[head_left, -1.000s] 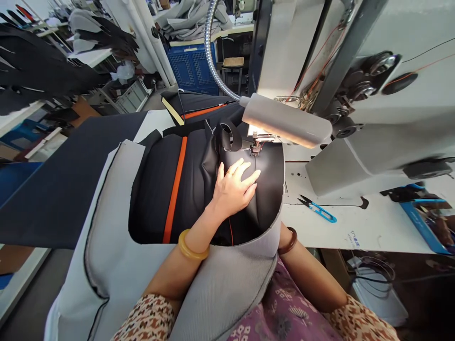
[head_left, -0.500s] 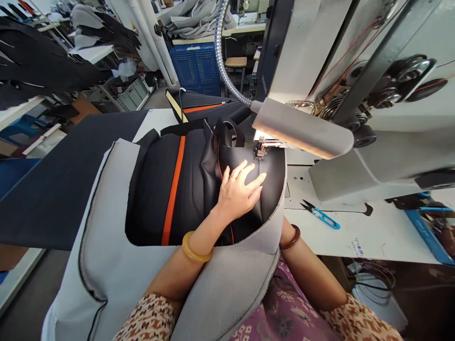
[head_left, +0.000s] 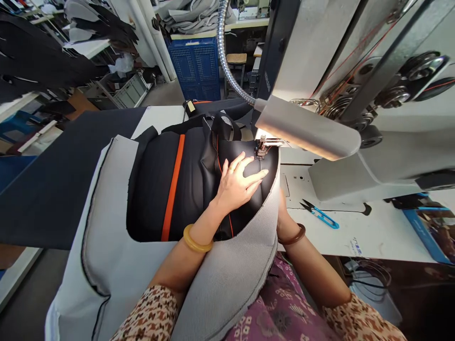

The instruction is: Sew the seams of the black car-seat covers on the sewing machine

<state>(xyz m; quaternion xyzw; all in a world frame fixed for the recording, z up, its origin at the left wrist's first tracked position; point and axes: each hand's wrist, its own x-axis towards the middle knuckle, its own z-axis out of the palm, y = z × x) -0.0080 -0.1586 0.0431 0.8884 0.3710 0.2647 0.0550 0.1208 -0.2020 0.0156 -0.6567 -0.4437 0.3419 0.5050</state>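
My left hand [head_left: 239,182] lies spread on the black leather-like panel of a seat cover [head_left: 199,189], just in front of the presser foot [head_left: 262,148] of a sewing machine [head_left: 341,161]. The cover has an orange stripe, orange stitching and a wide grey padded border [head_left: 149,265]. A seam runs from the foot down the black panel. My right hand [head_left: 282,210] is at the cover's right edge; its fingers are hidden behind the grey fabric, so its grip does not show. Both wrists wear bangles.
A lamp [head_left: 309,128] on a flexible metal neck hangs over the needle area. Blue thread snips [head_left: 320,214] lie on the white machine table [head_left: 341,241], with a blue box [head_left: 423,232] at its right end. Dark cloth [head_left: 71,175] covers the left surface. Behind stands a blue crate [head_left: 195,66].
The cover's right edge and black panel have shifted slightly left and away from me, with my left hand moving along. More of my right wrist shows beside the edge.
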